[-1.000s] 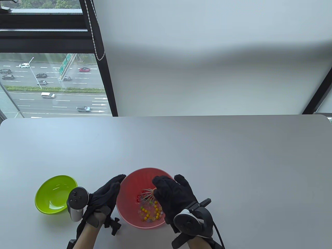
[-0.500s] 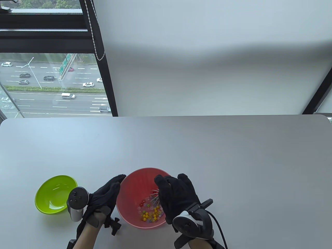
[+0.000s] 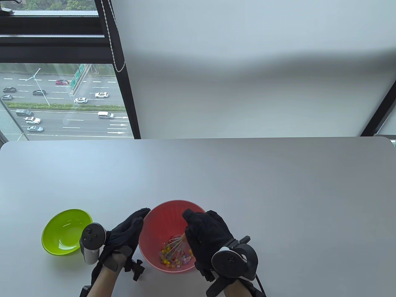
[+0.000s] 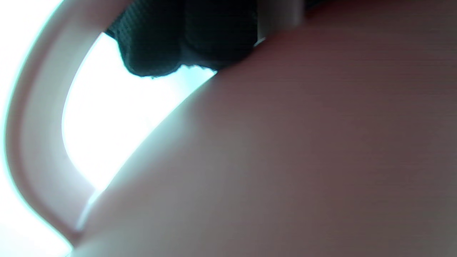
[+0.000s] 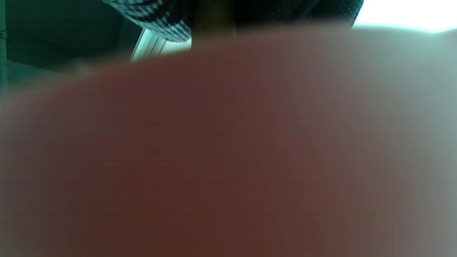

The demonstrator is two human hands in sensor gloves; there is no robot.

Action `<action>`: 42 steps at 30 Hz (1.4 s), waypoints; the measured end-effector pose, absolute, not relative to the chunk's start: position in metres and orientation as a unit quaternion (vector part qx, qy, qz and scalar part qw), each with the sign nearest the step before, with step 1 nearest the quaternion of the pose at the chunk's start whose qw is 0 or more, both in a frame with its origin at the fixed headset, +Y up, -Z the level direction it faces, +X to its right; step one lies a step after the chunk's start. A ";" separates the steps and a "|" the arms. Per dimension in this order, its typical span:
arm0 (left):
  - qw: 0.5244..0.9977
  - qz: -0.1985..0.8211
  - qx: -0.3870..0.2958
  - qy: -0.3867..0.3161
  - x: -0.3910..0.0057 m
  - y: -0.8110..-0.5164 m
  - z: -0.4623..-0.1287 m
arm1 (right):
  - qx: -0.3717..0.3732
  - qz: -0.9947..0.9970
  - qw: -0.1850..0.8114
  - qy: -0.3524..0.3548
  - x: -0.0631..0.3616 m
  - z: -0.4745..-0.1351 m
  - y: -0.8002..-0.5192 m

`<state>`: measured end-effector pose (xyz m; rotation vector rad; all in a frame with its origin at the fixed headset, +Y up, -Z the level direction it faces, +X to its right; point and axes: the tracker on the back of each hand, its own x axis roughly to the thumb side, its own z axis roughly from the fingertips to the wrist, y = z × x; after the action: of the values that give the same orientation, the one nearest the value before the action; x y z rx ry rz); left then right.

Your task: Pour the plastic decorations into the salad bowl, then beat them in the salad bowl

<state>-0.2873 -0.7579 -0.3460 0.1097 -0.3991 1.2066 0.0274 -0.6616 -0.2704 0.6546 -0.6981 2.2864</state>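
Whisk (image 3: 177, 244): we grip it in our right hand (image 3: 208, 236), wires slanting down-left into the decorations (image 3: 173, 258); left hand (image 3: 125, 233), fingers straight, braces the salad bowl (image 3: 161, 213).

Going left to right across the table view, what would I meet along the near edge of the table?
green bowl → left hand, resting against the side of the pink salad bowl → whisk among the plastic decorations → right hand, gripping the whisk.

The grey table (image 3: 247, 185) carries a pink bowl (image 3: 161, 213) at 6 o'clock and a green bowl (image 3: 62, 230) at 8 o'clock.
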 end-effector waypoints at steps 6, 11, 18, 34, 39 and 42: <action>0.803 0.563 0.051 -0.186 -0.287 -0.758 -0.346 | 0.256 0.881 0.287 -0.276 0.022 -0.268 -0.660; 0.803 0.563 0.051 -0.186 -0.287 -0.758 -0.346 | 0.255 0.886 0.259 -0.286 0.018 -0.266 -0.660; 0.803 0.563 0.051 -0.186 -0.287 -0.758 -0.346 | 0.250 0.890 0.236 -0.298 0.018 -0.265 -0.659; 0.803 0.563 0.051 -0.186 -0.287 -0.758 -0.346 | 0.237 0.882 0.239 -0.331 0.030 -0.262 -0.652; 0.803 0.563 0.051 -0.186 -0.287 -0.758 -0.346 | 0.244 0.875 0.286 -0.304 0.029 -0.264 -0.654; 0.803 0.563 0.051 -0.186 -0.287 -0.758 -0.346 | 0.256 0.872 0.314 -0.276 0.024 -0.266 -0.657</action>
<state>-0.2873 -0.7579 -0.3460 0.1097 -0.3991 1.2066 0.0243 -0.6568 -0.2660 0.6743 -0.7279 2.2972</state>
